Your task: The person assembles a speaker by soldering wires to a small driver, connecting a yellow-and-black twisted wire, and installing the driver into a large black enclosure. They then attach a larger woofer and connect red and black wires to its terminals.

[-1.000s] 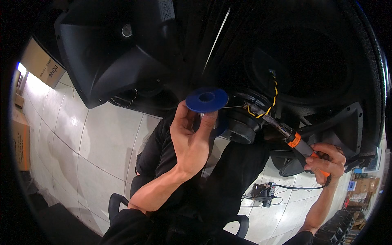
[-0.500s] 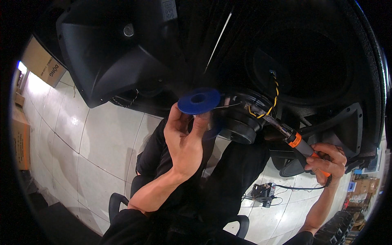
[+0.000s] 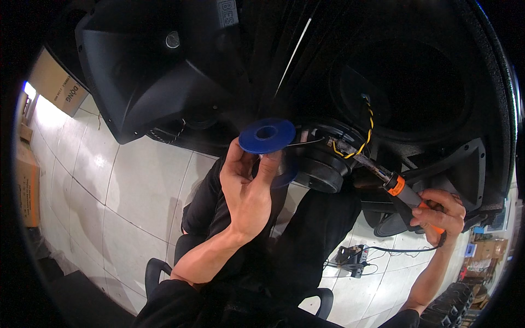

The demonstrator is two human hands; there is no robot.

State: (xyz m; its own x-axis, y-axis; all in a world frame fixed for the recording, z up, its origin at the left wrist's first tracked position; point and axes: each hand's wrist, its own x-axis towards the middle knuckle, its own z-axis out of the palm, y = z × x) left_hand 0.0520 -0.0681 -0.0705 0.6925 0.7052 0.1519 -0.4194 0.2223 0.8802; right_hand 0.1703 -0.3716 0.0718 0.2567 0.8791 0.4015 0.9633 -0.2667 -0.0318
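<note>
My left hand point(image 3: 247, 191) is closed round a blue spool of solder wire point(image 3: 257, 139), gripping it between its two flanges. From the spool a thin strand of solder point(image 3: 306, 142) runs right toward the terminal of a round black speaker driver point(image 3: 322, 169). My right hand point(image 3: 440, 214) holds a soldering iron point(image 3: 406, 192) by its orange and grey handle. The iron's metal barrel points up-left, its tip at the driver's terminal. There a twisted yellow and black wire point(image 3: 371, 128) meets the terminal. Whether the solder touches the tip is too small to tell.
A large black speaker cabinet point(image 3: 492, 82) fills the upper right, a black horn-shaped housing point(image 3: 142, 71) the upper left. A power strip point(image 3: 355, 261) with cords lies on the tiled floor point(image 3: 136, 191). Cardboard boxes point(image 3: 60, 82) stand at the left. Chair armrests point(image 3: 156, 276) flank my legs.
Both hands keep nearly the same places. My right hand and the soldering iron's handle have shifted very slightly; the spool stays where it was.
</note>
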